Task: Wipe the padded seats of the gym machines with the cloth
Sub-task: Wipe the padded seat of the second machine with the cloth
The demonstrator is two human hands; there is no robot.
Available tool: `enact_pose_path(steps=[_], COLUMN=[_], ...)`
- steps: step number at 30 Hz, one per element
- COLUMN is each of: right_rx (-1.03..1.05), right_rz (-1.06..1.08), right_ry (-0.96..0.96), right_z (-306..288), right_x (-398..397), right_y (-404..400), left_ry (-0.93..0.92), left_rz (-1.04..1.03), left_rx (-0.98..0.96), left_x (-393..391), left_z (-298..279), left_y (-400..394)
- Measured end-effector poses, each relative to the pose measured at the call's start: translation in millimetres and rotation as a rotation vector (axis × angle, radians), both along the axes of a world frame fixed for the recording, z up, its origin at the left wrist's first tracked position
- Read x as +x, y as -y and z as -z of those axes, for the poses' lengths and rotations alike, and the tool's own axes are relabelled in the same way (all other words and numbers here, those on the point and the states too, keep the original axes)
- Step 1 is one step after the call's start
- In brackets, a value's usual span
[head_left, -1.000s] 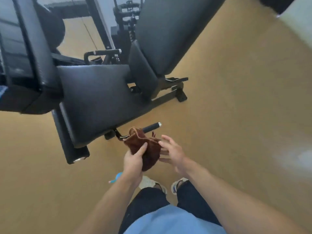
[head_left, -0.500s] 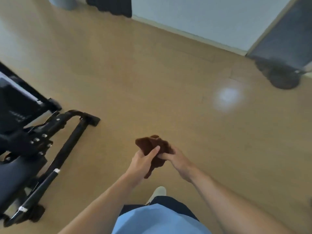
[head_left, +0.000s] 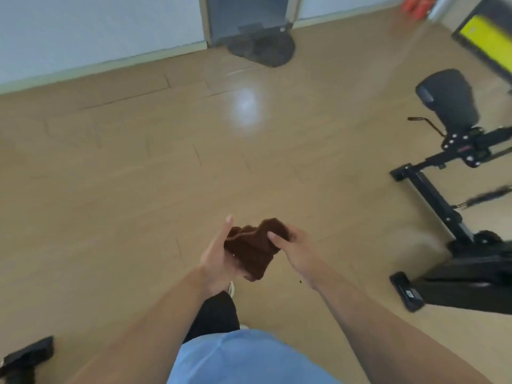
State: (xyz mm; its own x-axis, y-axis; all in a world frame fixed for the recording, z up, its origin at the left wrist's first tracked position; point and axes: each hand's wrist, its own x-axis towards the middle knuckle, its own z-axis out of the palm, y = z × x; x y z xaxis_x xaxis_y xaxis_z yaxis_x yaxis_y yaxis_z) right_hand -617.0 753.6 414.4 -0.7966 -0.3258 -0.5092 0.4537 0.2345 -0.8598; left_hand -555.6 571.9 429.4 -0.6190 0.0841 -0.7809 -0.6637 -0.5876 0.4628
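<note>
A crumpled brown cloth sits between both hands above the wooden floor. My left hand cradles it from the left and below, with the thumb raised off the cloth. My right hand pinches its right edge, thumb on top and fingers behind. At the far right stands a gym machine with a black padded seat on a black metal frame, well away from the hands.
Wooden floor stretches ahead to a pale wall. A dark mat lies before a door at the top. A yellow-and-black object is at the top right. A black machine foot shows at the bottom left.
The view has swung right: the first bench has left the frame and another machine with a padded seat now appears at the right. Both hands kept hold of the cloth.
</note>
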Motion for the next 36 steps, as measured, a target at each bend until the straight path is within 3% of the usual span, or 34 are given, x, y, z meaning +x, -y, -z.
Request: enact_pose_path(steps=[3, 6, 9, 15, 21, 25, 32, 36], right_rx=[0.036, 0.068, 0.115, 0.163, 0.211, 0.292, 0.221, 0.228], right_rz=[0.081, 0.141, 0.194, -0.139, 0.413, 0.444, 0.373, 0.412], right_ry=[0.005, 0.047, 0.060, -0.009, -0.128, -0.143, -0.120, -0.137], right_z=[5, 4, -6, -39, -36, -32, -50, -57], right_x=[-48, -101, -152, -253, -376, -457, -589, -656], right_y=[-18, -29, -39, -65, -112, -167, -253, -277], left_ry=[-0.019, -0.059, -0.090, -0.219, -0.391, -0.470, -0.577, -0.470], left_rz=[0.229, 0.439, 0.503, 0.587, 0.813, 0.893, 1.054, 1.015], left_rx=[0.032, -0.142, -0.277, -0.459, -0.391, -0.369, -0.269, -0.258], left_x=[-67, -143, -218, -370, -499, -576, -702, -774], left_z=[12, 19, 19, 6, 3, -2, -36, -38], left_y=[-2, -10, -24, -67, -128, -175, -243, -271])
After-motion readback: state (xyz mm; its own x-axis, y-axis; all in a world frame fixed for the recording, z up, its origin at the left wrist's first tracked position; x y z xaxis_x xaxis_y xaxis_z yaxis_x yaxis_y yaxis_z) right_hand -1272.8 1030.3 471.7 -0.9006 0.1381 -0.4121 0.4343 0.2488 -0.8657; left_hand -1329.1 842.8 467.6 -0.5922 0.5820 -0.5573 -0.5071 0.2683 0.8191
